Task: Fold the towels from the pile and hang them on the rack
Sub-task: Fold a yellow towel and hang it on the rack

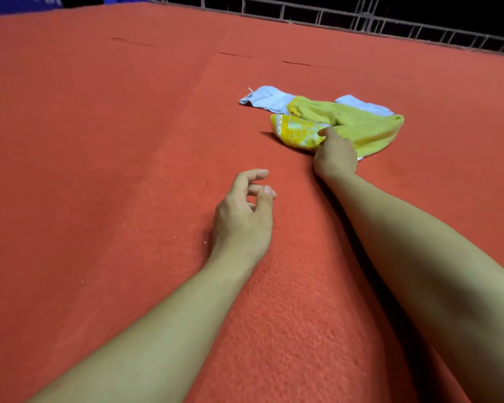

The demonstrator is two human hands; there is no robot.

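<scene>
Fingers (326, 131) of the right hand (335, 155) are curled onto the near edge of the crumpled yellow terry towel (358, 126) at centre right of the frame — the thumb side is seen pressed against the patterned yellow-and-white folded corner, so the towel is gripped there. How far the fingers wrap underneath cannot be told; they are hidden by the back of the hand.

The left hand (242, 219) is held at frame centre, just above the red felt-like table covering (99, 170), fingers loosely curled, thumb near the fingertips, nothing held. It is kept well apart from the towels.

The yellow towel is laid in a loose heap on the covering, upper right of centre. A light blue cloth towel (269, 98) is seen beneath and behind it, one end sticking out to the upper left, another bit showing at the upper right — both touching the yellow one.

A white wire grid rack (370, 21) is seen along the top right edge, beyond the covering, against a dark background.
</scene>
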